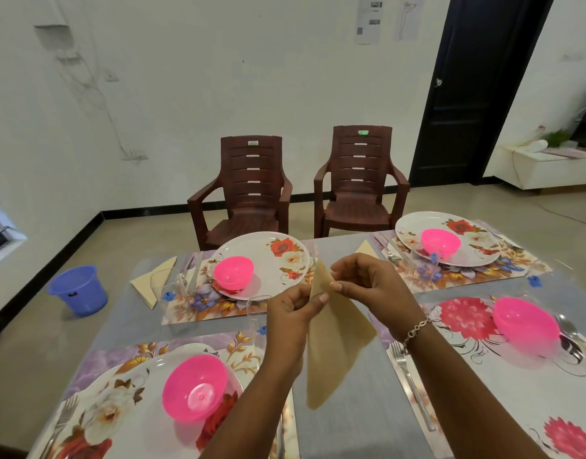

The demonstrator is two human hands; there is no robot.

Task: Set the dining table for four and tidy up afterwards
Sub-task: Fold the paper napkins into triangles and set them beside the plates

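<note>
Head view: both hands are pinching one napkin [334,336] near its top corner, the left hand [291,313] from below and the right hand [368,279] from above. The napkin is hanging over the surface [368,425], between the two near settings. Two more napkins [154,281] [364,248] are lying flat on the far side.

Four plates [252,246] [414,226] [136,425] [500,392] are sitting on floral mats [199,303], and each is carrying one of four pink bowls [233,272] [440,243] [195,387] [525,324]. Two forks [63,422] [407,369] are showing by the near plates.

Two chairs [252,190] [358,180] are standing beyond the surface, each bearing a small label too small to read. One blue bucket [78,289] is standing on the floor. Writing on the wall sheets [368,21] is not showing clearly enough to read.
</note>
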